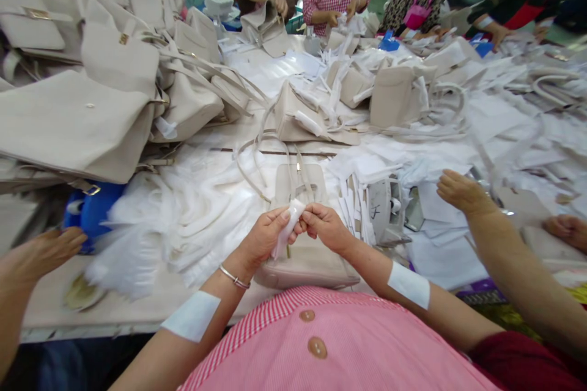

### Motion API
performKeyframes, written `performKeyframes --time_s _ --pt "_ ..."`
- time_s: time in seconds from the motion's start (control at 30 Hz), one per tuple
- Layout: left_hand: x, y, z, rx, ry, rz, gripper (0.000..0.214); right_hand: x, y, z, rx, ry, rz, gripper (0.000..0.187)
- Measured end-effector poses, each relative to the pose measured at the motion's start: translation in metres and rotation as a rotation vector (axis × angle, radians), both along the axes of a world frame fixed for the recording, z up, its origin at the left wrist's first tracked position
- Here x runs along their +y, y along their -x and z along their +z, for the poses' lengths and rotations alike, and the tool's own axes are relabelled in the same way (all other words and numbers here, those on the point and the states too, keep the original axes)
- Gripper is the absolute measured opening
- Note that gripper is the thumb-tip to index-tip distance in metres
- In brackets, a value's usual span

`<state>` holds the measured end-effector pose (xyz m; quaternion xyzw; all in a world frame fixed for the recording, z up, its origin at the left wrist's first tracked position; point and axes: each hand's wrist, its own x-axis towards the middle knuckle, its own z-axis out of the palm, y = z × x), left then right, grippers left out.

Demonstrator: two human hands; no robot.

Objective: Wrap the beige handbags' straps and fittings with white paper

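Both my hands meet just above a beige handbag [312, 269] lying in front of my body. My left hand [262, 237] is closed on one side of a rolled strip of thin white wrapping [288, 226]. On the strip's other side, my right hand [324, 227] pinches with its fingertips. Whether the wrapping encloses a strap or a fitting of the bag is hidden by my fingers. Behind my hands, the bag's thin straps [288, 162] loop up onto the table.
Soft white wrapping sheets [183, 220] heap at left, beside a blue tape dispenser [94, 214]. At right stand a grey tape dispenser [384, 211] and white papers [444, 250]. Beige handbags [73, 116] pile high at left. Co-workers' hands [463, 192] reach in from both sides; several people work opposite.
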<state>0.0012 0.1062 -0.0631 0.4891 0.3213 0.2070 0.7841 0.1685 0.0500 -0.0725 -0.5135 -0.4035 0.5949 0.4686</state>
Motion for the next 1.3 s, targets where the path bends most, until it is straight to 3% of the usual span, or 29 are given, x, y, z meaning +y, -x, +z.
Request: performKeyframes --time_s 0.2,0.43,0.57,0.77,0.97,1.1,1.2,1.3 --pt "0.005 -0.003 -0.005 0.087 -0.244 -0.076 0.067 0.001 0.004 0.004 0.019 0.02 -0.044 0.033" --pt "0.012 0.018 -0.001 0.348 -0.346 -0.372 0.055 -0.007 -0.003 -0.003 -0.043 -0.012 -0.094 0.027" --pt "0.008 0.018 -0.005 0.472 -0.41 -0.359 0.044 -0.012 0.0 -0.007 -0.051 0.018 -0.129 0.028" --pt "-0.001 0.017 -0.011 0.467 -0.341 -0.285 0.032 -0.011 -0.003 -0.012 0.088 0.047 -0.158 0.032" --pt "-0.016 0.01 -0.006 0.379 -0.408 -0.17 0.029 -0.018 -0.005 -0.014 0.157 0.139 0.099 0.042" --pt "-0.019 0.007 -0.005 0.457 -0.472 -0.161 0.028 -0.019 0.005 -0.016 0.058 0.137 -0.051 0.03" --pt "-0.013 0.015 -0.001 0.415 -0.453 -0.25 0.032 -0.018 0.009 -0.016 0.069 0.097 -0.067 0.026" --pt "-0.004 0.028 0.005 0.27 -0.317 -0.367 0.045 -0.02 0.012 -0.018 0.121 0.059 -0.082 0.024"
